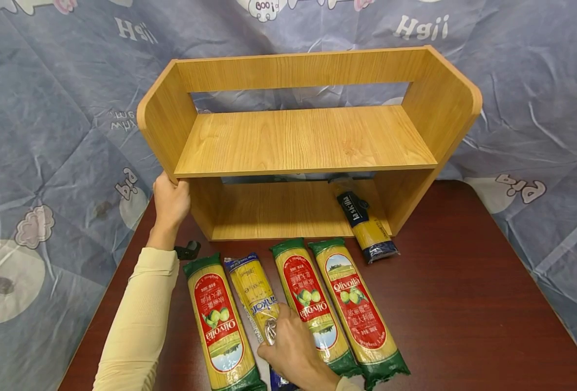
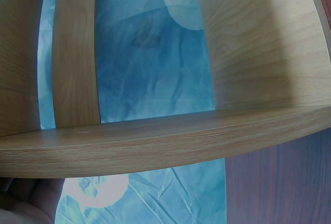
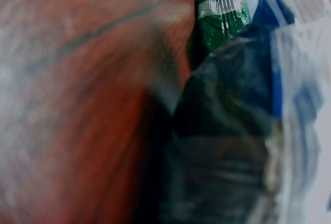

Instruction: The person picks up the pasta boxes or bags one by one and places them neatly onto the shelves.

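Observation:
My left hand (image 1: 171,202) grips the left side panel of a two-tier wooden shelf (image 1: 303,138). In the left wrist view, part of that hand (image 2: 31,203) shows below the panel's curved edge (image 2: 155,151). My right hand (image 1: 295,345) holds the lower half of a yellow spaghetti packet (image 1: 254,279) with blue ends, thumb on one side and fingers on the other. The right wrist view shows the packet's dark blue end (image 3: 227,89) close up and blurred. Green-ended spaghetti packets with red labels lie on both sides, one to the left (image 1: 215,320) and two to the right (image 1: 308,296).
Another pasta packet (image 1: 366,228), dark blue and yellow, lies on the shelf's lower tier, its near end jutting over the front edge. A black strap (image 1: 188,250) is by my left wrist. The dark red table (image 1: 474,304) meets a printed cloth backdrop (image 1: 63,136).

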Tool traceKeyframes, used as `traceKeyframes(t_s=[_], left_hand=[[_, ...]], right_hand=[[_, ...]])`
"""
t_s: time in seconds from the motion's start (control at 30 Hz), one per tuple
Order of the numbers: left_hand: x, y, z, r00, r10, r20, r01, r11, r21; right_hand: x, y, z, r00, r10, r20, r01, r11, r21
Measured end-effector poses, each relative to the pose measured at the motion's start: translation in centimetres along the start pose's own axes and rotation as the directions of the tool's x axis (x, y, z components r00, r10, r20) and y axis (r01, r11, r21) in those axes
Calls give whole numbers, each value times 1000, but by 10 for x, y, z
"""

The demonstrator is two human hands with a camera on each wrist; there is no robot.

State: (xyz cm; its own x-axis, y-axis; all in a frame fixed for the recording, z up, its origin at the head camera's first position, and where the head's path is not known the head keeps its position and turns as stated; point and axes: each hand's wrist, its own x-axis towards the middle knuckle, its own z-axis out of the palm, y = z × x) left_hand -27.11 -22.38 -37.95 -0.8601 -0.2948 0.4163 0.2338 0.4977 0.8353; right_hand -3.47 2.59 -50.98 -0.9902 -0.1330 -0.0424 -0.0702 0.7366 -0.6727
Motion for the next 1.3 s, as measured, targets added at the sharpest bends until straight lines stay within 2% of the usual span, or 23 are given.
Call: traceKeyframes(t_s=[0.47,0.9,1.3], left_hand=[[-1,1,0,1000,20,-10,-20,1000,9],[-1,0,1,1000,28,-13,-28,1000,-2],[-1,2,0,1000,6,-4,-6,1000,1]], right_hand=[[-3,-3,-4,1000,0,18,0,1000,30],[-9,-7,-10,999,3,48,-7,995,99],[-4,-18,-37,1000,-24,-2,24,979,200]])
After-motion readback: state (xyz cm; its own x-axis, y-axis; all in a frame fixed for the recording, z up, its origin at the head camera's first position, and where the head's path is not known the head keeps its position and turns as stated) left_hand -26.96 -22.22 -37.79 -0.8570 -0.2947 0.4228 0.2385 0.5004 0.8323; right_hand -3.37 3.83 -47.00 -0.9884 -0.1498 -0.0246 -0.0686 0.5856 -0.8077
